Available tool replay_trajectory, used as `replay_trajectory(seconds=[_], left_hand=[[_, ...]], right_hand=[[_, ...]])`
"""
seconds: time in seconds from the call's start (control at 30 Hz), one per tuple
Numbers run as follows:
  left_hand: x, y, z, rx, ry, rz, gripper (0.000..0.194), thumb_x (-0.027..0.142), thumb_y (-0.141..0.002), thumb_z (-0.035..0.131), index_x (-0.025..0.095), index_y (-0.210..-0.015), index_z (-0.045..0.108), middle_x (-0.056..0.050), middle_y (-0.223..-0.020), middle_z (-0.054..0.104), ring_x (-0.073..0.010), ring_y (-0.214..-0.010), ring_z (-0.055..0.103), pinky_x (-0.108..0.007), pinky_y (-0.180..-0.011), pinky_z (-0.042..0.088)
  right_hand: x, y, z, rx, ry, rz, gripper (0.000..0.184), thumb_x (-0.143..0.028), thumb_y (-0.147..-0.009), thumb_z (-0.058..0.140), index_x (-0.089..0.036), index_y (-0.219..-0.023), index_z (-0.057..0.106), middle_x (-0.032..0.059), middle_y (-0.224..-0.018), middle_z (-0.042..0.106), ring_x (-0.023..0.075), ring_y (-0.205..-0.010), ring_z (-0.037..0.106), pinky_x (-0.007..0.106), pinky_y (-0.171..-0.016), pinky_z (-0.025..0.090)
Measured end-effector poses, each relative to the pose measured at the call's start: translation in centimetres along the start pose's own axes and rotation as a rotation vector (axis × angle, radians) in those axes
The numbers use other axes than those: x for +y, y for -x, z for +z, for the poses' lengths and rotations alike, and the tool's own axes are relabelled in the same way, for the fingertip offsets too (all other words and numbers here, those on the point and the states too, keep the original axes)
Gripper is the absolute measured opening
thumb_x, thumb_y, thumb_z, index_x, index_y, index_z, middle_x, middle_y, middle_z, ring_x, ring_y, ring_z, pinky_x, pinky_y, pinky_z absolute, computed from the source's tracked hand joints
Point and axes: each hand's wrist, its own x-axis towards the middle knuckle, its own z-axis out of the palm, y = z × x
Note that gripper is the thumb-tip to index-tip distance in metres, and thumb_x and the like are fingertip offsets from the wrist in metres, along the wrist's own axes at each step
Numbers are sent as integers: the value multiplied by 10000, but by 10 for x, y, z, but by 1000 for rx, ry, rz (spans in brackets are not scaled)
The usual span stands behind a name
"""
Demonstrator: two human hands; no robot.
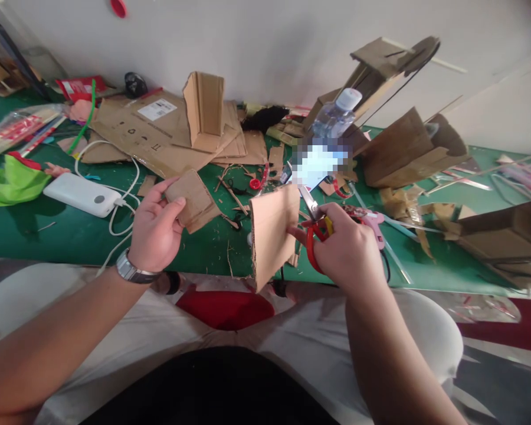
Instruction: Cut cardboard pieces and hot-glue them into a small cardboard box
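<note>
One small, flat piece of brown corrugated cardboard [193, 203] sits clamped in the left hand [157, 230], at 9 o'clock from the view centre. We see the thumb pressed on its upper face; the fingers beneath are largely hidden. At 5 o'clock, close to centre, we locate a larger tan cardboard panel [269, 239], standing tilted on edge. A finger of the right hand [347, 242], at 3 o'clock, touches its right side; we cannot tell whether other fingers support it from behind. The same hand is closed around red-handled metal scissors [312, 206]. It covers part of the handles, and we cannot make out the blade tips near the pixelated, bright-screened phone [316, 168] at 2 o'clock. Beyond the phone, we note a clear plastic bottle with a white cap [336, 118]; its base is hidden. A pink plastic tool [375, 226], at 3 o'clock, is mostly obscured by the right hand. Farther out at 3 o'clock, a brown cardboard box [504, 230] is cut off by the frame edge. At 12 o'clock, a black, ragged-edged object [268, 118] is hard to identify.
</note>
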Motion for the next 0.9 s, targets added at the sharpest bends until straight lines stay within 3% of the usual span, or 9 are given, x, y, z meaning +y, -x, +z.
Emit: replay_trajectory(seconds=[0.1,0.23,0.37,0.53,0.63,0.77,0.9], left_hand=[[1,0,0,-17,-2,7,399,279,-862,869,266,-1252,786,-74,-1275,821,-327,-1258,785,-504,-1058,699],[0,-2,0,-18,16,38,360,261,-857,874,276,-1212,814,-69,-1279,816,-330,-1262,779,-493,-1040,702],[1,-7,-3,20,51,86,364,240,-855,871,275,-1214,823,-54,-1217,829,-291,-1220,788,-444,-1027,695],[10,-19,-16,8,30,150,376,289,-893,885,311,-1252,778,13,-1227,829,-256,-1235,773,-430,-1046,662],[15,-22,-21,7,14,150,394,332,-916,890,322,-1280,740,57,-1249,825,-240,-1283,760,-436,-1082,635],[14,-20,-16,90,44,171,454,361,-828,944,311,-1240,760,-13,-1237,825,-263,-1234,777,-408,-983,668],[15,-18,-14,64,21,161,492,417,-812,960,326,-1246,745,-33,-1310,807,-316,-1335,743,-453,-983,679]], right_hand=[[-1,-2,8,-31,25,4,535,-725,-871,835,-234,-1051,723,104,-821,809,322,-732,745,352,-654,469],[-5,-3,18,-75,-12,-18,418,-562,-856,886,-232,-1062,734,104,-868,817,322,-784,764,356,-690,497],[-1,-9,12,-137,-141,36,367,-426,-800,933,-243,-1031,715,42,-799,767,264,-723,703,343,-676,495],[-10,-22,2,-315,-688,100,489,-518,-768,990,-257,-926,608,-50,-686,647,142,-538,539,268,-496,416],[-26,-27,12,-203,-1015,166,574,-578,-792,991,-286,-978,533,-74,-726,664,105,-460,529,237,-408,381],[-39,-27,30,-191,-1137,136,645,-661,-791,981,-293,-979,486,33,-1043,831,160,-606,750,255,-441,515],[-39,-19,39,-167,-1081,82,617,-579,-779,1017,-292,-964,503,63,-1129,865,224,-848,851,373,-771,707]])
